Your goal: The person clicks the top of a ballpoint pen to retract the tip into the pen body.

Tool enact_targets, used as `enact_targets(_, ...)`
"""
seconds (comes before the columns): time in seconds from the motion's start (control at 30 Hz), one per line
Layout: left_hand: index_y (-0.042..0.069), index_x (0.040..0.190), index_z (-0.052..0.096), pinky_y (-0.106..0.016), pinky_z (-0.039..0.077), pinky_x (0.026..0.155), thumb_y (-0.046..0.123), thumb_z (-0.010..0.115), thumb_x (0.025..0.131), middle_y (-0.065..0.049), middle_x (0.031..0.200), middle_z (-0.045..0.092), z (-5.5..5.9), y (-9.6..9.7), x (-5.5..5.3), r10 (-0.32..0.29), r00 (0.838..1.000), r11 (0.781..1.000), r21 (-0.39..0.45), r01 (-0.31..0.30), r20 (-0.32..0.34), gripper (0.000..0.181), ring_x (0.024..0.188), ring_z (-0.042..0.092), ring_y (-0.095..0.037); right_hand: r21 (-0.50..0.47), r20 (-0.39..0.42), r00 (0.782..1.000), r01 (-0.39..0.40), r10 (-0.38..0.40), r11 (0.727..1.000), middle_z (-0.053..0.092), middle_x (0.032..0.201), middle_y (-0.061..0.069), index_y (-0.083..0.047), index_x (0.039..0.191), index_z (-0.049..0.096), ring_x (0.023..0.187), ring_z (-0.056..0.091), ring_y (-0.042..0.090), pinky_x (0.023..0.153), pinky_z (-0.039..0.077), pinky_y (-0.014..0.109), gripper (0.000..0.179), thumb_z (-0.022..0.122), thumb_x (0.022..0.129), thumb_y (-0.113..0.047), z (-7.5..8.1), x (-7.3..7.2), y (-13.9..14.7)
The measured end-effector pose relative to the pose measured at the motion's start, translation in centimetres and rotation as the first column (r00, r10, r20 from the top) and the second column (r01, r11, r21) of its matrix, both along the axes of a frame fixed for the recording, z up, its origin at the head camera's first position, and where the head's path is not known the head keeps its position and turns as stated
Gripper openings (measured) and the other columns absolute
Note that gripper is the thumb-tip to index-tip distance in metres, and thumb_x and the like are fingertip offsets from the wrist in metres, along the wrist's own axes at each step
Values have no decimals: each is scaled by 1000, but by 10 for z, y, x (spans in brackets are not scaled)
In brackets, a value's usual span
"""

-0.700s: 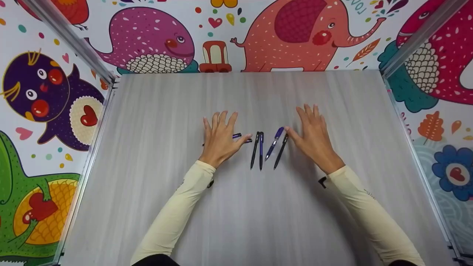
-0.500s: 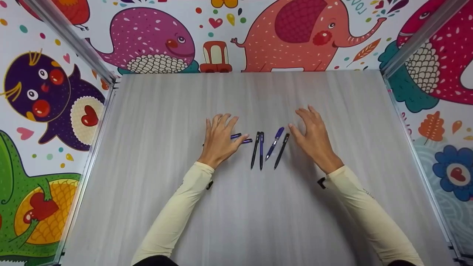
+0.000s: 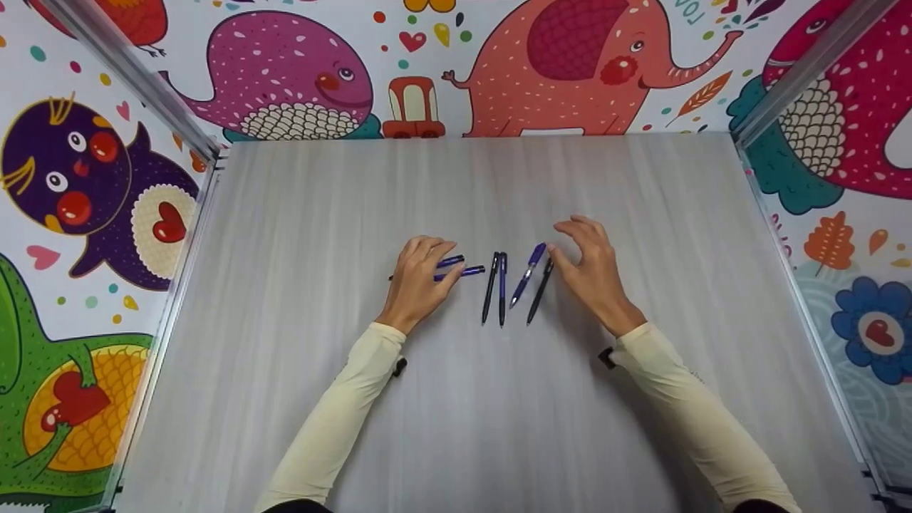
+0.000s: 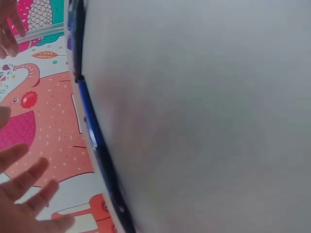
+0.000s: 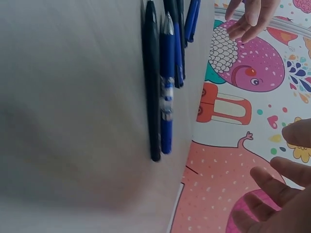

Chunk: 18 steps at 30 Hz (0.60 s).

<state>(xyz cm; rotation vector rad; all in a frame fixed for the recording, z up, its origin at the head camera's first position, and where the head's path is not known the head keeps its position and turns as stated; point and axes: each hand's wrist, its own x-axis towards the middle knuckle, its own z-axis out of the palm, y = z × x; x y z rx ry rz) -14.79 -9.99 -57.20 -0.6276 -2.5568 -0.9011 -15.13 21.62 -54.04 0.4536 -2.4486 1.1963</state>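
Several pens lie on the table. My left hand [image 3: 415, 283] hovers, fingers loosely bent, over two blue pens [image 3: 452, 261] whose left parts it hides. In the middle, a black pen [image 3: 490, 288] and a dark blue pen [image 3: 503, 288] lie side by side, pointing toward me. To their right, a blue pen [image 3: 527, 276] with a pale band slants beside another black pen [image 3: 539, 296]. My right hand [image 3: 591, 274] is above the table just right of this pair, thumb near their upper ends. The right wrist view shows its fingers [image 5: 272, 182] spread, holding nothing.
A light grey wood-grain table [image 3: 456, 427] spreads under both arms. Walls with printed cartoon animals, such as an elephant [image 3: 570, 92] and a whale [image 3: 292, 71], enclose its back and sides. Metal posts [image 3: 135, 78] stand at the back corners.
My left hand has drawn slightly toward me and its fingers have bent more, uncovering more of the two blue pens. My right hand has shifted left and nearer, its fingers also bending. The pens stay put.
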Motion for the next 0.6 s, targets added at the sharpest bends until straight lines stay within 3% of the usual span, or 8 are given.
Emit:
enact_targets(0.17, 1, 127, 78, -52, 48, 111, 24, 83, 101, -12, 125, 75, -7, -8, 4, -30, 1000, 999, 19, 30, 4, 35, 121, 62, -33, -18, 6, 1000, -27, 27, 999, 73, 130, 25, 7, 127, 74, 138, 57, 45, 114, 47, 63, 30, 81, 99, -2, -10, 3, -11)
enact_targets(0.6, -2, 125, 77, -52, 48, 113, 21, 83, 101, -12, 127, 74, -14, -22, 13, -47, 994, 988, 148, 32, 98, 34, 126, 60, -34, -65, 43, 997, -53, 56, 996, 71, 131, 29, 9, 125, 74, 136, 58, 47, 113, 47, 66, 29, 81, 98, -2, -29, 10, -37)
